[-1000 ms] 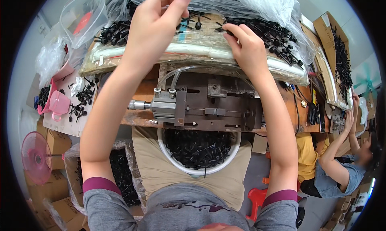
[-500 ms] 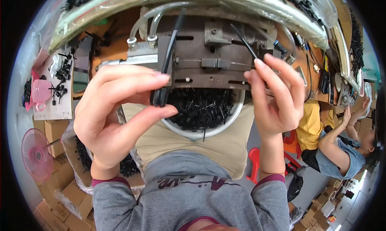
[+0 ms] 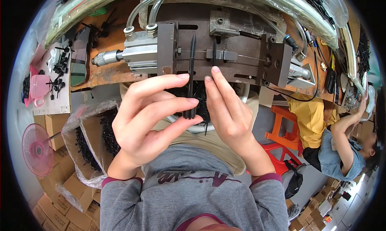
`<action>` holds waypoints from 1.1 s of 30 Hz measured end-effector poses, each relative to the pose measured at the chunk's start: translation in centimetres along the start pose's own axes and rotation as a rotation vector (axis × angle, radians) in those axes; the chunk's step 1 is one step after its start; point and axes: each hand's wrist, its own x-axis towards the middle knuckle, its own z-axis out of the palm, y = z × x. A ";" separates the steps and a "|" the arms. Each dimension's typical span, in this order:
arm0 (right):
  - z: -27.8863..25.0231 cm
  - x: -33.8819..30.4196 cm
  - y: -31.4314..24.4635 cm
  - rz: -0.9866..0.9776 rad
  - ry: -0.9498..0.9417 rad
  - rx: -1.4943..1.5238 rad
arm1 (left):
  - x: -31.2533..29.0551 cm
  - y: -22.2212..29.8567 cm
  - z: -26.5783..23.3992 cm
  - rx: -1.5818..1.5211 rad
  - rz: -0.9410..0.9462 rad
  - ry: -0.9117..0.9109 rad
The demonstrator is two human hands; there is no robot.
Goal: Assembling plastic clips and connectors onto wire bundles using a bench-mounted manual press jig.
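My left hand (image 3: 148, 114) pinches a small bundle of slim black brush wands (image 3: 191, 82) between thumb and fingers. They stand nearly upright, and one long tapered wand sticks up above the others. Close beside it, my right hand (image 3: 229, 114) has its fingers together on a thin black wand (image 3: 214, 54), whose upper end overlaps the small metal clamp blocks (image 3: 230, 55) in the picture. I cannot tell whether it touches them. Beneath both hands, a white tub (image 3: 201, 128) of black pieces sits at my lap, mostly hidden.
A dark metal fixture (image 3: 245, 72) spans the bench ahead, with a silver cylinder (image 3: 138, 52) at its left and clear hoses (image 3: 138, 14) above. A plastic-lined box (image 3: 94, 154) of black parts stands lower left, near a pink fan (image 3: 37, 149). At right sits a co-worker (image 3: 341, 150) by an orange stool (image 3: 281, 126).
My right hand has moved left with its wand, in front of the fixture's middle. My left hand has shifted right with its bundle, now more upright. The hands are closer together.
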 end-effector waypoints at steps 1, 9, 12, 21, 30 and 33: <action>-0.1 0.2 -0.1 0.015 0.001 -0.002 | -0.1 -0.1 0.1 -0.010 -0.003 -0.003; -2.4 1.5 -0.4 0.084 -0.175 -0.039 | 0.0 -0.7 0.8 -0.043 0.006 -0.026; -2.9 2.2 -0.3 0.069 -0.229 -0.076 | 0.0 -0.7 1.3 -0.056 0.001 -0.026; -3.0 2.7 0.3 0.044 -0.257 -0.127 | 0.0 -0.8 1.8 0.013 0.028 -0.073; -3.3 2.9 0.6 0.019 -0.240 -0.115 | 0.0 -0.6 1.7 0.119 0.166 -0.100; -3.1 2.5 1.2 0.055 -0.188 -0.020 | 0.1 -0.8 2.1 0.146 0.226 -0.068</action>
